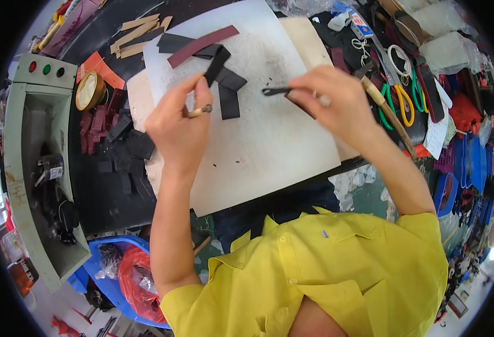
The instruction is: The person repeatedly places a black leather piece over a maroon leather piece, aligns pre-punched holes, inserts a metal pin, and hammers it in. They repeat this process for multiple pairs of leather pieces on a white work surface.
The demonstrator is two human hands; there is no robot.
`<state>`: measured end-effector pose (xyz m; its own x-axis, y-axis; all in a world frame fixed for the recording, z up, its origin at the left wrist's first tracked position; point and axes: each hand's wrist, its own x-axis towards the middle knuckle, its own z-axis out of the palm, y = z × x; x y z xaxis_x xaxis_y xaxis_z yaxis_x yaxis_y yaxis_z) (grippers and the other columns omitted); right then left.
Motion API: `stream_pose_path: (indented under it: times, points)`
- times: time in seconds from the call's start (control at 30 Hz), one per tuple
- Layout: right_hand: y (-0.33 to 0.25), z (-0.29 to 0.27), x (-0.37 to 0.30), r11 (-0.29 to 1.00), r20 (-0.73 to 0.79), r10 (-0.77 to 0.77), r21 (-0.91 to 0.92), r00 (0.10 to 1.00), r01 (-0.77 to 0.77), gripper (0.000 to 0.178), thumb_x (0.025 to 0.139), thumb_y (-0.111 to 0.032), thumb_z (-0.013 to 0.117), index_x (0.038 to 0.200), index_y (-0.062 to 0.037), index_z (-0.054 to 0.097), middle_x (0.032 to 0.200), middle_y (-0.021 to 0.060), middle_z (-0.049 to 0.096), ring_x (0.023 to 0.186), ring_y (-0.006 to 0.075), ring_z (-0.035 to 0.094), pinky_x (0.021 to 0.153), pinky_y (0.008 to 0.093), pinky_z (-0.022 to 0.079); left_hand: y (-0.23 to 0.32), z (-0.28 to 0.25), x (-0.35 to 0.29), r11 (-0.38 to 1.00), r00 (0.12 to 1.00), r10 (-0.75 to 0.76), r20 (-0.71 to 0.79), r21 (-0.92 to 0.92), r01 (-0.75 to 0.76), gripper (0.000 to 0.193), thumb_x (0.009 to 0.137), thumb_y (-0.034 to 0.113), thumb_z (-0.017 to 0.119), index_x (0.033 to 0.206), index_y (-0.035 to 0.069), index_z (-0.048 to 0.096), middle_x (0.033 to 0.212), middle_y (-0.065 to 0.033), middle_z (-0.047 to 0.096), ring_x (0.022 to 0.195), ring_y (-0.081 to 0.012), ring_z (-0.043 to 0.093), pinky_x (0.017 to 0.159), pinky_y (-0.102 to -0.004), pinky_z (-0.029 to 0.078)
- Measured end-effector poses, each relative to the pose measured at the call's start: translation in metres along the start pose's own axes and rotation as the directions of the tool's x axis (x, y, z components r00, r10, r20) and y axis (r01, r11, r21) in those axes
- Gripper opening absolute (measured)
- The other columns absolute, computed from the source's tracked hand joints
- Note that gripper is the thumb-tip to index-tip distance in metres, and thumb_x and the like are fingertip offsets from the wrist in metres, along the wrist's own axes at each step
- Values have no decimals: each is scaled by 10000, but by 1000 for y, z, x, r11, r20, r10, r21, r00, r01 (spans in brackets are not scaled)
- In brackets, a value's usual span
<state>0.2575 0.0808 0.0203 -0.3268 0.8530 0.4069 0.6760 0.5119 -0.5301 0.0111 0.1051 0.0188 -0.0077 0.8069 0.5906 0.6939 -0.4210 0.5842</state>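
Observation:
My left hand (179, 115) is closed, pinching a black leather-like strip (218, 63) between thumb and fingertips. A short pale stick with a dark tip (200, 110) pokes out from the same hand. Over the right part of the white work sheet (269, 151), my right hand (337, 101) is closed on a thin black strip with a looped end (275, 91). Something small and pale (323, 100) shows between its fingers, too hidden to name. Black strips (229, 101) and a maroon strip (203, 46) lie on the sheet near my left fingertips.
Left of the sheet lie black pieces (129, 143), maroon pieces (100, 123) and a round tub (90, 90). Tan strips (137, 36) are at the far left. A wooden-handled hammer (387, 104) and scissors (404, 105) lie at the right. A grey-green metal cabinet (42, 84) stands left.

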Motion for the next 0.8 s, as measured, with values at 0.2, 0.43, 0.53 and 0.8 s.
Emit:
stream_pose_path:
  times: [0.2,0.43,0.53,0.8]
  points:
    - [-79,6,-69,796,371,-321,604,871,36,190,751,-22,723,936,-66,707,873,102,646,829,276,650,695,359,544,20,-27,-42,930,915,368,167,-88,-358,226,765,-14,772,981,52,749,900,-73,733,466,-117,489,471,-242,427]
    - [-42,-39,-47,646,399,480,442,781,-623,140,855,-91,741,961,-1,741,800,38,706,702,74,616,632,242,487,37,-41,-104,988,899,130,418,-132,-81,390,720,86,867,1067,63,690,1027,-86,728,445,-98,413,425,-236,358]
    - [-44,-26,-39,514,540,484,462,689,-723,161,851,-105,749,954,18,737,773,27,695,694,52,600,623,222,473,37,-41,-103,993,900,64,431,-114,-16,464,718,116,880,1110,42,643,1029,-77,729,435,-81,329,415,-235,301]
    - [-55,-4,-27,648,583,463,292,668,-704,162,850,-117,733,920,29,740,735,102,716,649,119,640,610,271,504,30,-38,-109,986,928,76,366,-163,-17,568,711,127,893,1145,28,541,1061,-84,737,438,-62,292,418,-217,284]
